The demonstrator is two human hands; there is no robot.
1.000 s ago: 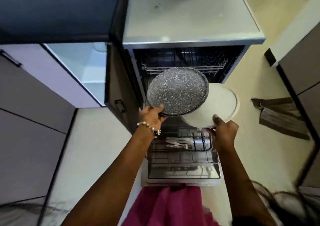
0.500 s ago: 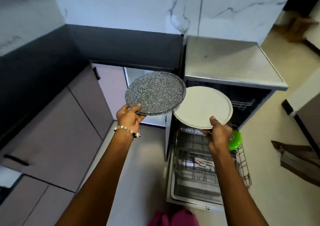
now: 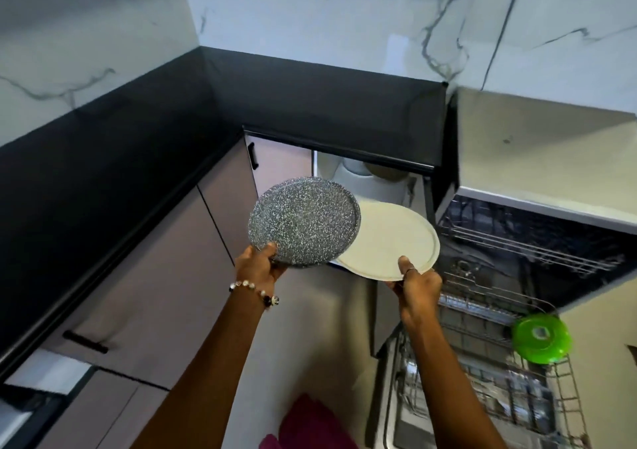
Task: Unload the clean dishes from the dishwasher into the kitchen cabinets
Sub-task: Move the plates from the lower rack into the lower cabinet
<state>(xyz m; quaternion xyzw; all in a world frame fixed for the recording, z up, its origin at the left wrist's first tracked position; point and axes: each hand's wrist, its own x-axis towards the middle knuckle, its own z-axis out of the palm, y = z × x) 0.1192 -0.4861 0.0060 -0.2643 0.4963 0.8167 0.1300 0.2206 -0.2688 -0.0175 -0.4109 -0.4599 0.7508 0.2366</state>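
Two plates are held up in front of an open cabinet (image 3: 365, 180) under the black bench (image 3: 310, 104). Left hand (image 3: 256, 265) grips the near rim of the grey speckled plate (image 3: 303, 221), thumb on top, fingers hidden beneath. Right hand (image 3: 418, 281) pinches the near rim of the white plate (image 3: 389, 242), thumb on top, remaining fingers out of sight under it. Speckled plate overlaps the white plate's left edge, lying above it; whether the two touch cannot be told.

Cabinet interior is partly masked by both plates. Pale rounded items sit inside, shape unclear. Cabinet door is not clearly made out.

Dishwasher (image 3: 517, 242) stands open at right, its lower rack (image 3: 482, 397) pulled out, blurred, contents hard to read. Green round lid (image 3: 540, 338) stands at the rack's far right side. Right part of the rack is cut by the frame edge.

Open room: floor between the closed cabinet fronts (image 3: 155, 293) at left and the rack at right; both forearms cross it. Beaded bracelet (image 3: 255, 292) on left wrist. Pink cloth (image 3: 310, 424) is cropped at the bottom edge.
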